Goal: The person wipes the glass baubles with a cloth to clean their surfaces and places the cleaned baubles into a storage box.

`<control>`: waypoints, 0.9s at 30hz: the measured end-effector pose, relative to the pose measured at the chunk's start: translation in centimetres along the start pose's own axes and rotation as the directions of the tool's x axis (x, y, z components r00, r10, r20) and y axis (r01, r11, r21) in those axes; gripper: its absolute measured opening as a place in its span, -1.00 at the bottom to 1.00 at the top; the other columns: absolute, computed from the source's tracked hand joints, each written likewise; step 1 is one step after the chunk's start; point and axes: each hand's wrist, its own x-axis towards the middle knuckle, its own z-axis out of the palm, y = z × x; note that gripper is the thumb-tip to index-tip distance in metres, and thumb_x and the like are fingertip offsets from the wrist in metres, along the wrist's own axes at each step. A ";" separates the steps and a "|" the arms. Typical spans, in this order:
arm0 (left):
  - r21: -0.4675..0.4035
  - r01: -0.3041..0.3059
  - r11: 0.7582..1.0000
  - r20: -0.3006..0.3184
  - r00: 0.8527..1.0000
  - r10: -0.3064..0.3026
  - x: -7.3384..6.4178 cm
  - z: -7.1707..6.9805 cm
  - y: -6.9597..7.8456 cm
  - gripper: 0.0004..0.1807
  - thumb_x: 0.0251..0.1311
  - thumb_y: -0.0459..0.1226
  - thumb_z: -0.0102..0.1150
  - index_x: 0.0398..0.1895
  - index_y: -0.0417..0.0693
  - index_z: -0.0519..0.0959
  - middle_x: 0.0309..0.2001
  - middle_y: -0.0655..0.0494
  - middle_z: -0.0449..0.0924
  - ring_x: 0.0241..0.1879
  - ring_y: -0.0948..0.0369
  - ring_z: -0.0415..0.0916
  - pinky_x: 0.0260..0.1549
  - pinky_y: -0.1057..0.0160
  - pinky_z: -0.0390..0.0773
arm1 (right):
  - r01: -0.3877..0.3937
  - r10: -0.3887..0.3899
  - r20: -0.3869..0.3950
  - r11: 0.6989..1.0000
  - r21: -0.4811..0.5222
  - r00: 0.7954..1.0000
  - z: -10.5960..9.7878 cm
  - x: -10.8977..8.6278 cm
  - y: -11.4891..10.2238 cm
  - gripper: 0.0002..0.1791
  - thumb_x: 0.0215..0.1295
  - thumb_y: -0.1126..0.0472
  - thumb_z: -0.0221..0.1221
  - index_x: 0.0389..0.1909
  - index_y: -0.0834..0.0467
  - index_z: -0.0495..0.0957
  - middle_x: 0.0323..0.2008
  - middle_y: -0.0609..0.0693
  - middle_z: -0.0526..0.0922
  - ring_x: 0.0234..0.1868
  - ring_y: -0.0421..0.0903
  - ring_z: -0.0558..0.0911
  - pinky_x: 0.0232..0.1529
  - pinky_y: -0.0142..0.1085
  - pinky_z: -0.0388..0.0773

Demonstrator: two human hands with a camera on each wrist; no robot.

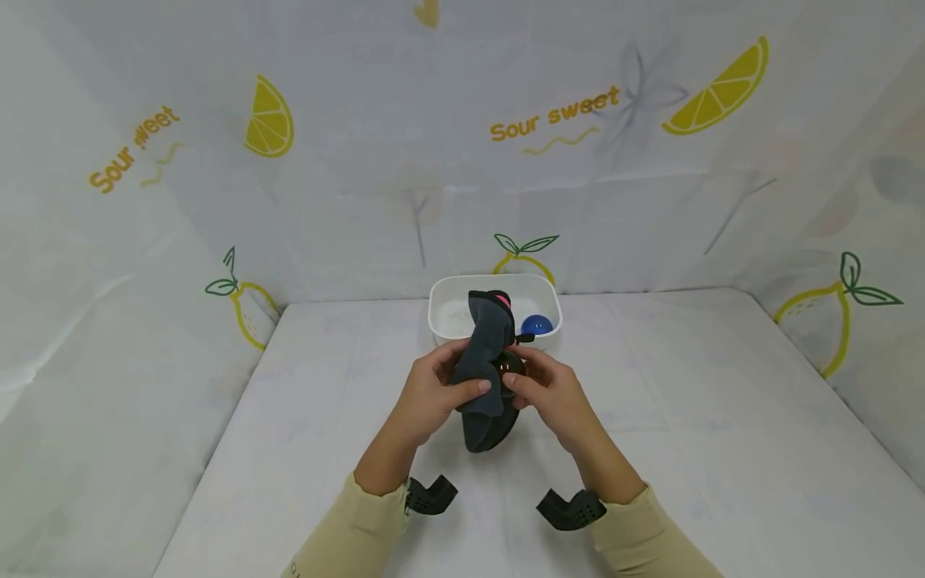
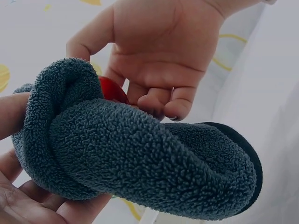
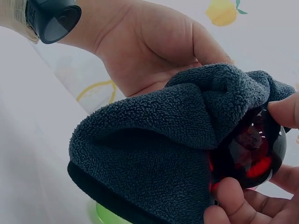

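In front of me, both hands hold a dark blue-grey terry cloth [image 1: 482,353] with a black edge. It is folded and bunched, and its lower end hangs down. My left hand [image 1: 433,393] grips the bunched cloth, thumb on top. My right hand [image 1: 549,389] holds a glossy dark red, see-through ball [image 3: 254,149] between thumb and fingers, against the cloth's side. Part of the ball is covered by the cloth. In the left wrist view only a red sliver of it shows behind the fabric.
Just beyond the hands, a white rectangular tub [image 1: 441,321] stands by the back wall with a blue ball [image 1: 537,324] inside. Something pink [image 1: 502,299] shows at the cloth's upper end. A green rounded thing [image 3: 105,214] shows below the cloth. A white sheet [image 1: 325,401] covers the table.
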 end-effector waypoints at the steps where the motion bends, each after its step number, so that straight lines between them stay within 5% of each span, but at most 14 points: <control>1: 0.002 0.005 1.000 -0.004 1.000 -0.005 0.0 0.0 0.0 -0.40 0.15 -0.32 0.35 0.30 0.06 0.46 0.17 -0.02 0.54 0.12 0.06 0.56 0.07 0.10 0.60 | 0.005 -0.005 -0.001 1.000 0.005 1.000 0.0 0.0 0.0 -0.46 0.34 0.18 0.18 0.32 0.21 0.41 -0.18 0.22 0.55 -0.30 -0.05 0.59 -0.21 -0.36 0.64; 11: -0.009 0.028 1.000 -0.031 0.999 -0.028 0.0 -0.1 0.0 -0.38 0.16 -0.32 0.34 0.32 0.03 0.43 0.18 -0.04 0.53 0.13 0.05 0.57 0.06 0.10 0.60 | 0.069 -0.069 -0.017 0.997 0.014 0.997 -0.1 -0.2 0.0 -0.36 0.16 0.32 0.34 0.30 0.08 0.44 0.08 0.24 0.56 -0.25 -0.01 0.60 -0.14 -0.37 0.63; 27: 0.027 0.064 0.998 -0.054 0.997 -0.062 0.0 0.0 -0.1 -0.34 0.17 -0.29 0.34 0.36 0.02 0.39 0.20 -0.08 0.53 0.10 -0.01 0.59 0.03 0.04 0.62 | 0.117 -0.127 -0.060 0.982 -0.148 0.990 0.3 -0.2 0.0 -0.32 0.07 0.41 0.38 0.27 0.05 0.47 0.11 0.15 0.55 -0.23 0.00 0.64 -0.22 -0.33 0.67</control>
